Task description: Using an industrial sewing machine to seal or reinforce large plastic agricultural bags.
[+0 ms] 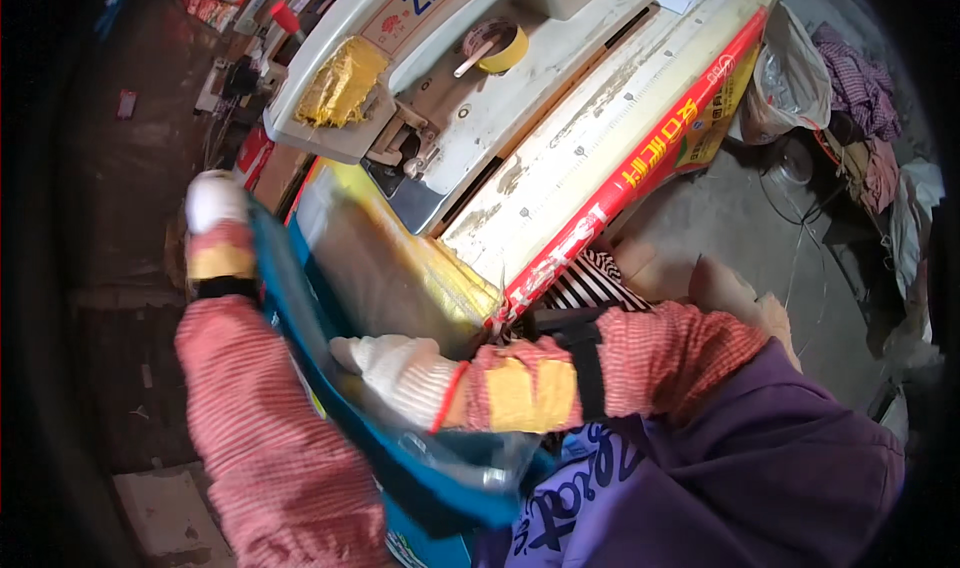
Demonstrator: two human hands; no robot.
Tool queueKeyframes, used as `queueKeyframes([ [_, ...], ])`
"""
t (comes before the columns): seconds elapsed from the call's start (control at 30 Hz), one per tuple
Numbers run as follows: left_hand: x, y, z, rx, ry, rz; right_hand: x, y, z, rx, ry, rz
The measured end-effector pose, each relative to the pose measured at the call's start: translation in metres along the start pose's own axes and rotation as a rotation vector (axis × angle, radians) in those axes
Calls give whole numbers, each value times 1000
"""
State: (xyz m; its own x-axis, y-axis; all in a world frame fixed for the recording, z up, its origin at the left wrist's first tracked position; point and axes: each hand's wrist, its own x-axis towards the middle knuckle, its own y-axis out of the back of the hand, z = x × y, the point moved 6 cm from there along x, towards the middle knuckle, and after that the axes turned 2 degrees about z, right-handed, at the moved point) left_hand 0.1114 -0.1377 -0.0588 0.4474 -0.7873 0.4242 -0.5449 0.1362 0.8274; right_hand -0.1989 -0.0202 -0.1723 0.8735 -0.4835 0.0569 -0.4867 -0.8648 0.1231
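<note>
1. White knit covers our left hand (215, 203), beside the far left edge of the teal bag; its fingers blur, so we cannot tell whether they grip.
2. Our teal bag (440, 493) hangs between both hands, smooth and bent, some of it lying just near of our right fingers.
3. Our right hand (395, 368), ribbed and red-cuffed, sits over the bag; its grip we cannot tell.
4. Farther right, we see a pale, scuffed worktop (590, 148).
</note>
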Motion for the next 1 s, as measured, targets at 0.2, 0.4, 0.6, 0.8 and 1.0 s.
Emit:
queueKeyframes([
  [0.2, -114, -45, 167, -29, -446, 153, -85, 85, 93, -32, -71, 64],
  [0.4, -131, -57, 165, -270, -645, -30, -136, 118, 173, -197, -494, 142],
  [0.6, -126, -32, 166, -754, -506, -397, -132, 129, 168, -137, -522, 198],
  [0.8, -120, -57, 161, -689, -603, -56, -121, 128, 143, 40, -407, 274],
  [1.0, -106, -80, 154, -584, -666, 51, -106, 134, 118, -329, -281, 182],
])
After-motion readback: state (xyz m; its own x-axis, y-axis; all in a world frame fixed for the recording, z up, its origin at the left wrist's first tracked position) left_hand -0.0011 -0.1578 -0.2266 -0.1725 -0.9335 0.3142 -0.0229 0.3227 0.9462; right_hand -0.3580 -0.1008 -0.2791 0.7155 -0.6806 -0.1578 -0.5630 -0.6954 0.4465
